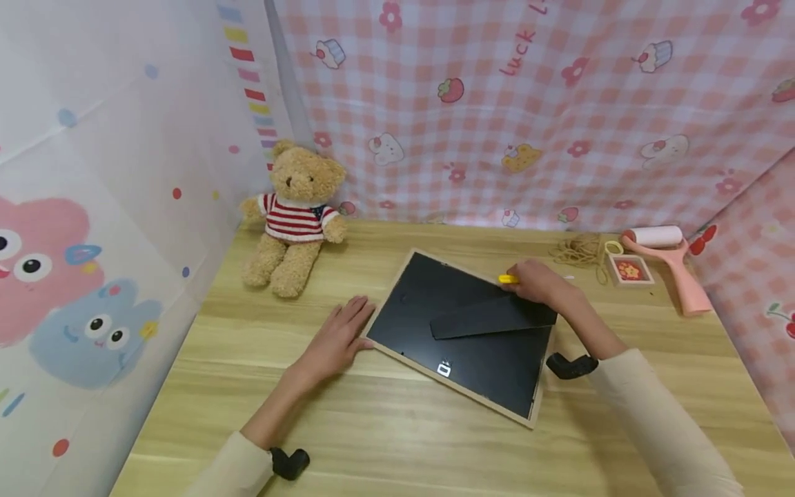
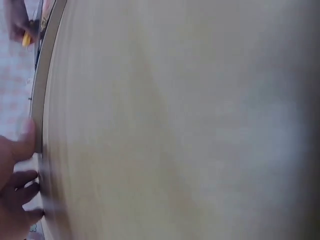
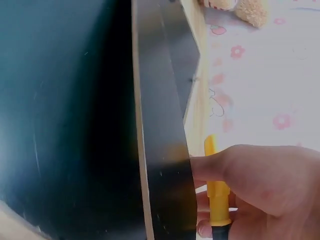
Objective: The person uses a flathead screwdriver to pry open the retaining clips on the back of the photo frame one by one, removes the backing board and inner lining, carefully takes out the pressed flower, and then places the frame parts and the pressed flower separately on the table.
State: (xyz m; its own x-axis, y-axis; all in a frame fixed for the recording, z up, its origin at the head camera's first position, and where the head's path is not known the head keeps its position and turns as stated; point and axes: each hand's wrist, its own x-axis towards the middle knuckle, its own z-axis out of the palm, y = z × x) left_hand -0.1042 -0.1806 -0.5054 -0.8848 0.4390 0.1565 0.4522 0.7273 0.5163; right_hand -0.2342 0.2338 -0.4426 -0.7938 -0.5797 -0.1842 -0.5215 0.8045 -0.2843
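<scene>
Centrally, the picture frame (image 1: 404, 314) is laid back-up on the table (image 1: 373, 442); its left corner is touched by the straight-fingered left hand (image 1: 332, 342); a yellow tool (image 1: 508, 279) is gripped by the curled right hand (image 1: 535, 280) at the far edge.

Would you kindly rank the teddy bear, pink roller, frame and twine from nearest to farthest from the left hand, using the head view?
1. Frame: touching the left hand.
2. Teddy bear: back left.
3. Twine: back right, beyond the frame.
4. Pink roller: far right, past the twine.
</scene>
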